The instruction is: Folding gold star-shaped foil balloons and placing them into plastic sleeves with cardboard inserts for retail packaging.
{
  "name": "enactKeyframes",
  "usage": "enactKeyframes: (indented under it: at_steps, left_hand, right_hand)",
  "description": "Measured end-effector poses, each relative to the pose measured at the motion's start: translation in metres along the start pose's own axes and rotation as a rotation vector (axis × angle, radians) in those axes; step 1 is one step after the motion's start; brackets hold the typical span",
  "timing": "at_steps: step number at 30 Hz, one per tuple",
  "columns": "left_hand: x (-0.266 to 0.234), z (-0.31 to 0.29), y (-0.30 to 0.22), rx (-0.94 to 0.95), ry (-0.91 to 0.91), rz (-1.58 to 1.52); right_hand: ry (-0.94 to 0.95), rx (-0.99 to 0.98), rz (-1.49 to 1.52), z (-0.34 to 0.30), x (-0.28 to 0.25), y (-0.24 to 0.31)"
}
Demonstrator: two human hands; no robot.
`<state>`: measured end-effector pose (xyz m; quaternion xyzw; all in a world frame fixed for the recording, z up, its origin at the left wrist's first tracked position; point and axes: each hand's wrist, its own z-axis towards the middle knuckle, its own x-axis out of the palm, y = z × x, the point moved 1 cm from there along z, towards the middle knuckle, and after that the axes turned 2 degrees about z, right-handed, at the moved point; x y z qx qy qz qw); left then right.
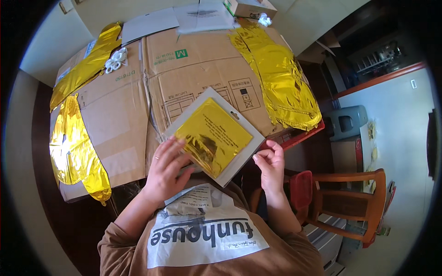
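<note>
In front of me is a flat foil balloon package [221, 133]: folded gold foil on a pale grey card, in a clear sleeve with a hang hole. It sits turned cornerwise at the near edge of the cardboard. My left hand [168, 170] lies at its left corner, fingers stretched and apart, their tips touching the sleeve. My right hand [271, 166] pinches thumb and forefinger together at the package's right corner, seemingly on the sleeve's thin edge.
Flattened cardboard [115, 101] covers the table. Gold foil balloons lie on it at far left [90, 64], near left [76, 149] and right [281, 73]. White ribbon rolls [116, 60] rest upper left; an open box [251, 8] stands behind. A wooden chair [347, 202] is right.
</note>
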<state>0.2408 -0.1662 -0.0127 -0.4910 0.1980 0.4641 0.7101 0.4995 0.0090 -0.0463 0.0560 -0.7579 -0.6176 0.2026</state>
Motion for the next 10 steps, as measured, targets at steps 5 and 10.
enactKeyframes:
  at_steps: [5, 10]
  left_hand:
    - [-0.012, 0.044, 0.015, -0.299, -0.031, 0.019]
    - [-0.009, 0.075, 0.014, -0.573, 0.339, -0.323]
  right_hand:
    - [-0.073, 0.223, -0.058, 0.028, -0.014, 0.014]
    - [0.011, 0.275, 0.170, 0.025, 0.010, 0.013]
